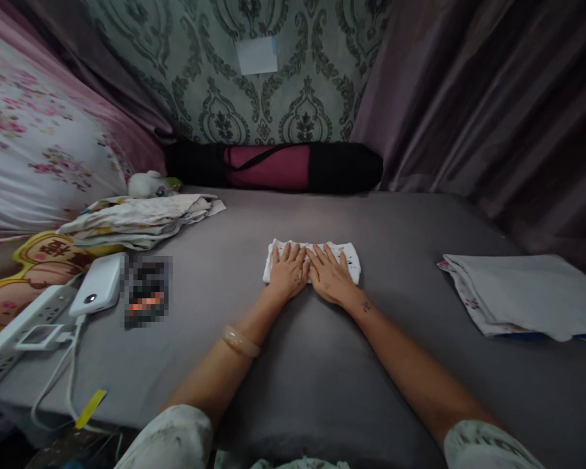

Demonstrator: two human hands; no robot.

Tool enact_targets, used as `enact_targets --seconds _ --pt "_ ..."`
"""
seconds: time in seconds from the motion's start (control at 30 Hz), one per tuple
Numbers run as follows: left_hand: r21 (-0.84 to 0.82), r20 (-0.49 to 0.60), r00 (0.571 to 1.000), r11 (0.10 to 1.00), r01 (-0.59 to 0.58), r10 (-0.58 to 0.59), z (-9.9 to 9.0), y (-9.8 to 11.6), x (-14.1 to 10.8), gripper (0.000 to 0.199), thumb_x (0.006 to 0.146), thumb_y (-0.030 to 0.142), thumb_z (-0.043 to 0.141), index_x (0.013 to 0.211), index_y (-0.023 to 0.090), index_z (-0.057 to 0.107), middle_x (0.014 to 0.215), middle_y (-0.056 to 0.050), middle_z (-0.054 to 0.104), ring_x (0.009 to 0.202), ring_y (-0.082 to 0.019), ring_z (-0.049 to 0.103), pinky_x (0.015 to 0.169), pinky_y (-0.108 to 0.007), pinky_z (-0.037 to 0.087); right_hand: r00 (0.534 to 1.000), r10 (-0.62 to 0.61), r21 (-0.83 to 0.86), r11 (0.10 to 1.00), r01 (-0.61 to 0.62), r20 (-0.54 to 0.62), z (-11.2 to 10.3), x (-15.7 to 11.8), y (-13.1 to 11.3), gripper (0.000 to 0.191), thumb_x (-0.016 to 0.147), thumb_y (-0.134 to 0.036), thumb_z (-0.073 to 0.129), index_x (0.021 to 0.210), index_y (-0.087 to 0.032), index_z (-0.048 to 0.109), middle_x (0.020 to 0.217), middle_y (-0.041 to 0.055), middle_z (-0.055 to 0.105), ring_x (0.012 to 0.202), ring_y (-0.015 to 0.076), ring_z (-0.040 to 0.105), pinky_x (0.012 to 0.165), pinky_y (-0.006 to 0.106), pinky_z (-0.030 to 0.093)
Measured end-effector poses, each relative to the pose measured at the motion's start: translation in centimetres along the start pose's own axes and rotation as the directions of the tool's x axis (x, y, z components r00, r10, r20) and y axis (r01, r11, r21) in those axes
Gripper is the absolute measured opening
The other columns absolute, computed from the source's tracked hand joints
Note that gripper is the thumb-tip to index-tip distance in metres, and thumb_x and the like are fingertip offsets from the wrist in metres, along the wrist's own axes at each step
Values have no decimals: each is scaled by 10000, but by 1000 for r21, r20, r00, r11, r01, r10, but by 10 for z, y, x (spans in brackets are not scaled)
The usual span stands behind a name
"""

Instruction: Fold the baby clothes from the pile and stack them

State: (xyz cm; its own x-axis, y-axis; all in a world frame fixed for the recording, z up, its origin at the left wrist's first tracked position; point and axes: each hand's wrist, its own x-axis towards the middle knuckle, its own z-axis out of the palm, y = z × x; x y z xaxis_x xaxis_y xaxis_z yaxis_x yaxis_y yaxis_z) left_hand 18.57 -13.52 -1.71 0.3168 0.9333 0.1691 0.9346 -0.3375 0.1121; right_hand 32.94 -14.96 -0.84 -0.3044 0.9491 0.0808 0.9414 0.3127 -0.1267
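Note:
A small folded white cloth (352,262) with dark printed marks lies flat in the middle of the grey-covered surface. Both palms press down on it, side by side, with the thumbs close together. My left hand (290,270) covers its left half, fingers stretched out and pointing away from me. Over the right half, my right hand (329,273) rests flat with its fingers spread. Much of the cloth is hidden under the hands, so I cannot tell what kind of garment or cloth it is.
Right of me lies a folded pale cloth stack (527,286). To the left are folded patterned cloths (141,218), a white power bank (97,283), a power strip (24,339) with cables, and a blurred-out object (148,291). A black and pink long bag (273,167) lies along the wall.

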Motion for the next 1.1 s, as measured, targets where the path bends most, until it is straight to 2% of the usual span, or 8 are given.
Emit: enact_targets --seconds 0.33,0.4,0.57,0.67,0.83,1.0,1.1 --pt "-21 76 996 999 44 -42 0 -1 3 552 988 429 194 1455 199 378 1529 -77 355 1426 -313 264 1125 -613 187 999 24 47 999 -26 39 -2 3 -1 542 960 -317 248 1483 -219 346 1557 43 289 1436 290 198 1121 606 143" --pt "-16 62 997 999 40 -39 -2 -1 3 556 984 434 211 1442 183 400 1519 -99 370 1416 -306 290 1131 -594 196 999 27 51 998 -29 41 -3 4 0 541 960 -308 247 1482 -206 348 1555 53 294 1435 284 204 1126 600 140" --pt "47 -82 996 999 -28 32 -6 -6 1 552 975 456 268 1412 171 447 1514 -121 374 1431 -287 258 1174 -528 125 998 46 1 999 -46 -33 -3 1 5 531 973 -340 266 1477 -197 357 1552 89 297 1441 292 190 1133 603 85" --pt "48 -33 999 999 -9 10 -2 -9 1 578 975 489 247 1427 179 431 1501 -139 389 1410 -297 306 1163 -524 170 999 39 8 999 -39 -5 -1 0 6 522 978 -345 261 1469 -207 373 1548 90 307 1438 290 202 1130 578 145" --pt "50 33 999 999 10 -11 1 -11 3 591 977 503 223 1447 190 399 1510 -140 374 1406 -303 315 1148 -533 206 999 50 14 999 -50 14 0 1 6 522 975 -332 265 1473 -212 366 1553 86 295 1441 291 193 1130 579 144" --pt "64 10 999 997 36 -36 -4 -12 -1 562 989 412 208 1442 142 400 1507 -141 378 1421 -280 287 1169 -471 182 997 79 4 997 -79 -23 -4 1 9 542 969 -345 284 1480 -177 350 1558 125 269 1441 289 198 1139 577 111" --pt "73 -3 996 994 86 -86 -5 -14 -3 608 980 450 211 1443 98 384 1512 -165 360 1433 -292 253 1174 -459 166 994 105 -17 994 -106 -41 -2 0 13 548 971 -352 282 1472 -148 365 1556 141 266 1441 281 200 1157 528 103"
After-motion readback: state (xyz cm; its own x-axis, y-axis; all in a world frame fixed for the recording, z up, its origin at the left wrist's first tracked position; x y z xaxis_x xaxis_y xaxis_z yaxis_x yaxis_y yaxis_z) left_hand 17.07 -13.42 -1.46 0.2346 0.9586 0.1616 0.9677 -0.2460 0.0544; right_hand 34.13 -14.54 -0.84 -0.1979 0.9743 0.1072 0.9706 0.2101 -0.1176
